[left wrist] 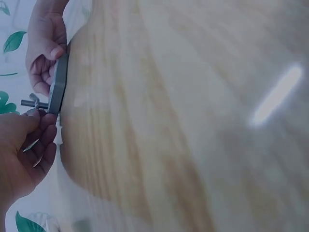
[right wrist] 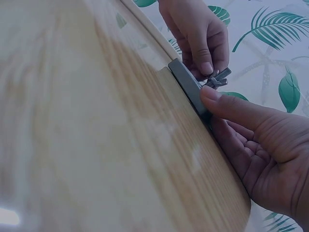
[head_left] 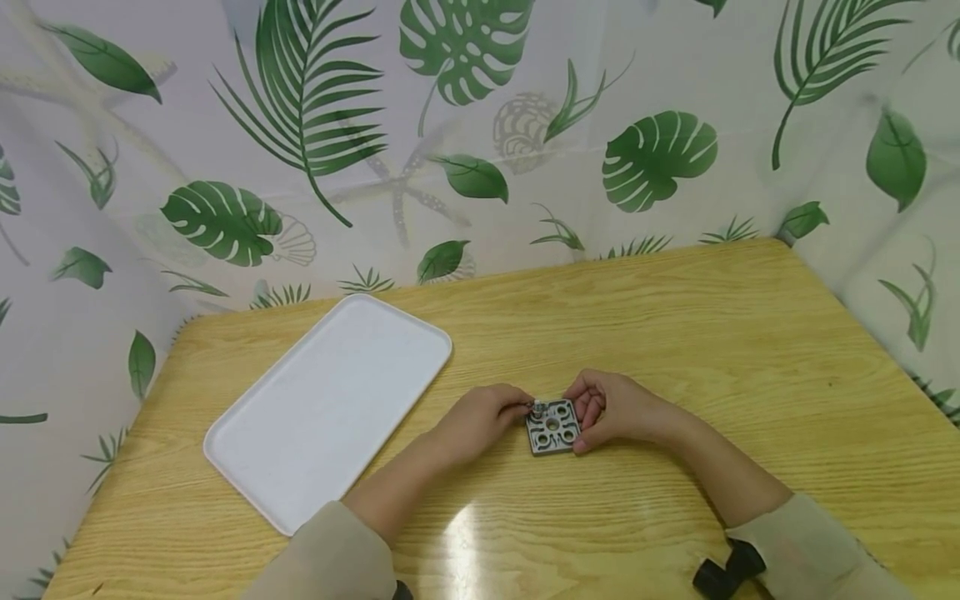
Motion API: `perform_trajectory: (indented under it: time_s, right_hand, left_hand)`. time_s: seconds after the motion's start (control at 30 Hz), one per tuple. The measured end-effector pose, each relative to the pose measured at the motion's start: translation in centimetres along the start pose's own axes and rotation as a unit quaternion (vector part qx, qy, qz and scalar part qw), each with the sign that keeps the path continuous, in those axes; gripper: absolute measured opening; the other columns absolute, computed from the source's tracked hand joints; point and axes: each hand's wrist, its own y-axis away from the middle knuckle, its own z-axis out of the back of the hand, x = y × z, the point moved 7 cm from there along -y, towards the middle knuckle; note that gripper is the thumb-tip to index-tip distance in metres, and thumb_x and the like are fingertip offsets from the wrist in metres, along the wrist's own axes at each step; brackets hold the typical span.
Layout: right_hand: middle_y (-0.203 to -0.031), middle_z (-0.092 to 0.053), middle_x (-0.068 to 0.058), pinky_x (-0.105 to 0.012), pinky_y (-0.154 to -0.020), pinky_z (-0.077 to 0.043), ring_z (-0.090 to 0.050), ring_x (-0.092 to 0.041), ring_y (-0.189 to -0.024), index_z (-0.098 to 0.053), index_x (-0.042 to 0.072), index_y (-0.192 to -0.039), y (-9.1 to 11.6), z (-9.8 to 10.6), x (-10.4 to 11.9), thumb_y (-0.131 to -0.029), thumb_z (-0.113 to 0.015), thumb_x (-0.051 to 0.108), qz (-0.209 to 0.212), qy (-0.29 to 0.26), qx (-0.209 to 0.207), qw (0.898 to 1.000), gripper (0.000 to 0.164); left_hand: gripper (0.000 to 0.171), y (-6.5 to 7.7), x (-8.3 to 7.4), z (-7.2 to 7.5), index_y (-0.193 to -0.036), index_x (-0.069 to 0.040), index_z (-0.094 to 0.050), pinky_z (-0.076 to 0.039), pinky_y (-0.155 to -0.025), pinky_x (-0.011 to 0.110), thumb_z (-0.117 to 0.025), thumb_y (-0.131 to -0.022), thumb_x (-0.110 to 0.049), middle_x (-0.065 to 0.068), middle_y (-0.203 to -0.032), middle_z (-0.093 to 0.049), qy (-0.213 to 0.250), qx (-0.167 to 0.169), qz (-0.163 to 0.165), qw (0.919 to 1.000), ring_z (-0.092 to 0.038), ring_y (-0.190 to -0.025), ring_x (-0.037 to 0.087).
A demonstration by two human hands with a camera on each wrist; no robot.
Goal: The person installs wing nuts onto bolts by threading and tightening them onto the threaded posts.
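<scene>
Lower centre: left hand [head_left: 486,417] pinches metal wing nut [left wrist: 35,99]; right hand [head_left: 621,407] grips edge of square, grooved metal plate [head_left: 553,435].

There is room to pass over the yellow wood-grain desk [head_left: 712,333] at far right, and to reach the square grey metal plate [head_left: 555,438] from the near side. The left grip [head_left: 480,418] and right grip [head_left: 624,408] block its sides; the silver winged metal bolt [head_left: 538,408] obstructs its far-left corner, the white rectangular tray [head_left: 322,417] the left.
</scene>
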Motion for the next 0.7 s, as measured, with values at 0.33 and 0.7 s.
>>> perform_trajectory:
  time_s: [0.33, 0.7]
  right_hand:
    - [-0.088, -0.058, -0.010, -0.023, -0.065, -0.052, -0.059, -0.015, -0.073, -0.050, -0.007, -0.113, 0.1, 0.0, -0.1, -0.063, -0.088, 0.012, 0.001, 0.000, 0.001, 1.000, 0.065]
    - [-0.088, -0.058, -0.011, -0.023, -0.064, -0.053, -0.060, -0.016, -0.072, -0.051, -0.006, -0.113, 0.1, 0.0, 0.0, -0.064, -0.088, 0.013, 0.005, 0.005, 0.000, 1.000, 0.065]
  left_hand:
    - [0.022, -1.1, 0.0, 0.3, -0.111, -0.011, -0.068, -0.046, -0.091, 0.025, -0.053, -0.098, -0.017, 0.000, -0.105, -0.065, 0.006, 0.014, -0.014, 0.9998, -0.059, -0.102, 0.012]
    - [0.021, -1.6, 0.4, 0.1, -0.108, -0.012, -0.069, -0.045, -0.091, 0.027, -0.051, -0.098, -0.016, 0.000, -0.104, -0.063, 0.043, 0.027, -0.017, 0.9986, -0.057, -0.101, 0.012]
